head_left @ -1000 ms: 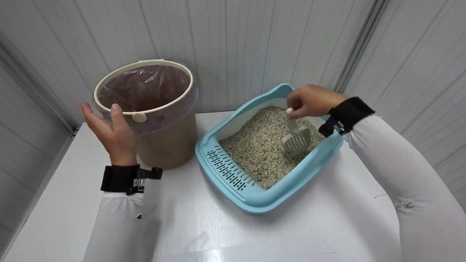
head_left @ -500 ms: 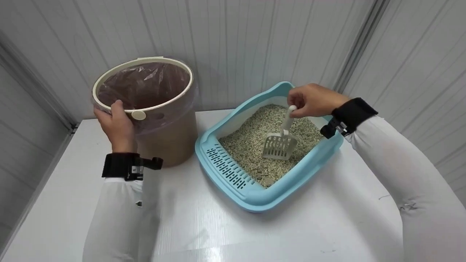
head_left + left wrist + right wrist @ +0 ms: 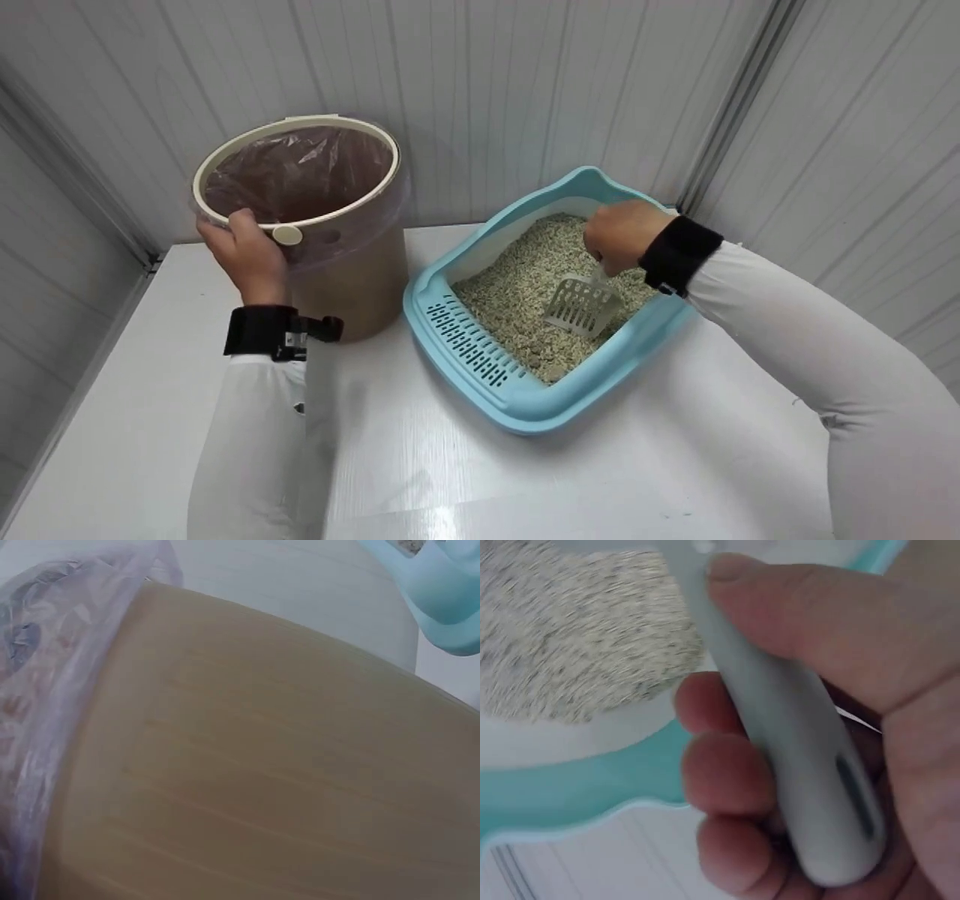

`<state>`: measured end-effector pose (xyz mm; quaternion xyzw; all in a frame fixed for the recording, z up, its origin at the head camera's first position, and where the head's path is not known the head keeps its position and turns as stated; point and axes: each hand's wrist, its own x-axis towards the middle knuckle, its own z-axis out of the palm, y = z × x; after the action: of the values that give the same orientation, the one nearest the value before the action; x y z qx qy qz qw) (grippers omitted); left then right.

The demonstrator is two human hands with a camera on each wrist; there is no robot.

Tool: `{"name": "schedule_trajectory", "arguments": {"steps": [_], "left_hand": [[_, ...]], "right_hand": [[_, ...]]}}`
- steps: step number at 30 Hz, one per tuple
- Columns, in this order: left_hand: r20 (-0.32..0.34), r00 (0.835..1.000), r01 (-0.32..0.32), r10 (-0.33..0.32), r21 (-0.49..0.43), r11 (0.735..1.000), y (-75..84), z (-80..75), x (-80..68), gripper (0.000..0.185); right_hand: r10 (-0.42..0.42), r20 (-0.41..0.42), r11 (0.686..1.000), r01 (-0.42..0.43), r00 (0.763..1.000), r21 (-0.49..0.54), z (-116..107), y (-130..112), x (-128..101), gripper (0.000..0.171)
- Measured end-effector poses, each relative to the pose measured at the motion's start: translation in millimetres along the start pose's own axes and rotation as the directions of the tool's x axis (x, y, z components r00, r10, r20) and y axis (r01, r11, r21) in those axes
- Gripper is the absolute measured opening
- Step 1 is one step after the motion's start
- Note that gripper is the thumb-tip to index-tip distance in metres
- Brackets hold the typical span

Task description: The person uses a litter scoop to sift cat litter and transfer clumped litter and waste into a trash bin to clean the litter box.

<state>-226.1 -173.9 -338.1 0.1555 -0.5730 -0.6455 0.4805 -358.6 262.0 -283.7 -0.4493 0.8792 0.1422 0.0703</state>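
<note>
Your slotted grey scoop (image 3: 583,306) is lying tilted in the pale litter (image 3: 525,281), blade low, handle rising rearward. Left of the blue litter tray (image 3: 480,382), your tan bin (image 3: 352,289) is standing upright, bag-lined.

We see the head view evenly and brightly lit, soft white light falling from above and washing the panelled walls (image 3: 480,75) pale. A patch of glare shines on the glossy table (image 3: 442,517) near the bottom edge, and soft shadows pool under the litter tray (image 3: 517,409) and beside the bin (image 3: 352,292). Wall seams bow outward toward the corners, a wide-lens bend. Our left wrist view is close and soft, the bin's side a smooth tan blur. Our right wrist view is sharper on the scoop handle (image 3: 795,772), while the litter (image 3: 577,637) behind smears with motion blur.
</note>
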Motion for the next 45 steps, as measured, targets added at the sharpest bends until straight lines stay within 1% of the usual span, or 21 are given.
{"name": "schedule_trajectory", "arguments": {"steps": [2, 4, 6, 8, 10, 14, 17, 22, 24, 26, 28, 33, 36, 39, 41, 44, 45], "left_hand": [[-0.014, 1.0, -0.009, 0.009, 0.004, 1.0, -1.7, 0.0, 0.1, 0.057], [-0.024, 1.0, -0.01, 0.01, 0.013, 1.0, -2.8, 0.2, 0.0, 0.056], [-0.029, 1.0, -0.001, 0.002, 0.029, 1.0, -3.1, 0.7, -0.2, 0.056], [-0.035, 0.999, 0.002, 0.0, 0.04, 0.999, -3.2, 1.3, -0.2, 0.056], [-0.043, 0.999, 0.008, -0.006, 0.049, 0.999, -2.9, 1.7, -0.6, 0.055], [-0.049, 0.999, -0.002, 0.004, 0.045, 0.999, -3.4, 3.1, -0.6, 0.054], [-0.054, 0.999, 0.002, 0.001, 0.055, 0.998, -3.6, 3.0, -0.1, 0.053], [-0.052, 0.999, 0.011, -0.008, 0.063, 0.998, -2.6, 2.8, -1.6, 0.054], [-0.041, 0.999, 0.0, 0.002, 0.044, 0.999, -2.2, 3.4, -2.8, 0.054], [-0.031, 0.999, -0.01, 0.011, 0.03, 0.999, -1.8, 4.3, -4.1, 0.054], [-0.023, 1.0, -0.015, 0.016, 0.015, 1.0, -1.3, 5.4, -5.0, 0.055], [-0.016, 1.0, -0.02, 0.02, -0.006, 1.0, -0.1, 8.3, -6.3, 0.055], [-0.017, 1.0, -0.012, 0.012, 0.003, 1.0, 0.9, 9.7, -7.2, 0.056], [-0.017, 1.0, -0.012, 0.012, 0.023, 1.0, 1.3, 10.1, -8.2, 0.057], [-0.017, 1.0, -0.021, 0.021, 0.033, 0.999, 0.8, 10.9, -8.6, 0.057], [-0.006, 0.999, -0.038, 0.038, 0.031, 0.999, 0.0, 13.6, -8.9, 0.057], [-0.006, 0.999, -0.033, 0.033, 0.033, 0.999, 0.0, 14.5, -9.2, 0.058]], "right_hand": [[-0.007, 0.023, 1.0, 0.007, 1.0, 0.002, -0.4, -1.2, 0.3, 0.036], [-0.004, 0.049, 0.999, 0.002, 0.999, 0.041, -2.2, 0.3, -0.9, 0.041], [0.005, 0.07, 0.997, -0.01, 0.998, 0.08, -4.8, 3.7, -2.9, 0.037], [0.017, 0.087, 0.995, -0.026, 0.996, 0.101, -7.3, 7.3, -5.2, 0.028], [0.026, 0.101, 0.994, -0.037, 0.995, 0.104, -7.8, 10.8, -7.1, 0.023], [0.047, 0.104, 0.993, -0.059, 0.993, 0.106, -3.6, 14.8, -10.5, 0.014], [0.038, 0.103, 0.993, -0.049, 0.994, 0.105, 1.4, 14.5, -9.5, 0.008], [-0.006, 0.121, 0.997, -0.004, 0.993, 0.076, 7.4, 12.7, -1.4, 0.008], [-0.013, 0.134, 0.997, 0.003, 0.991, 0.076, 10.3, 11.5, 1.2, 0.011], [-0.026, 0.154, 0.996, 0.013, 0.988, 0.085, 13.4, 9.7, 3.4, 0.018], [-0.034, 0.181, 0.995, 0.015, 0.983, 0.103, 17.3, 7.8, 5.3, 0.023], [-0.057, 0.247, 0.988, 0.019, 0.967, 0.155, 23.9, 2.8, 10.3, 0.026], [-0.079, 0.27, 0.985, 0.032, 0.96, 0.172, 26.9, -0.3, 12.7, 0.033], [-0.119, 0.319, 0.978, 0.056, 0.94, 0.199, 31.1, -5.5, 17.0, 0.038], [-0.144, 0.336, 0.976, 0.078, 0.931, 0.201, 34.7, -10.4, 20.1, 0.039], [-0.144, 0.372, 0.979, 0.077, 0.917, 0.191, 39.1, -19.9, 24.7, 0.039], [-0.143, 0.375, 0.98, 0.079, 0.916, 0.182, 40.8, -23.2, 26.7, 0.039]]}}
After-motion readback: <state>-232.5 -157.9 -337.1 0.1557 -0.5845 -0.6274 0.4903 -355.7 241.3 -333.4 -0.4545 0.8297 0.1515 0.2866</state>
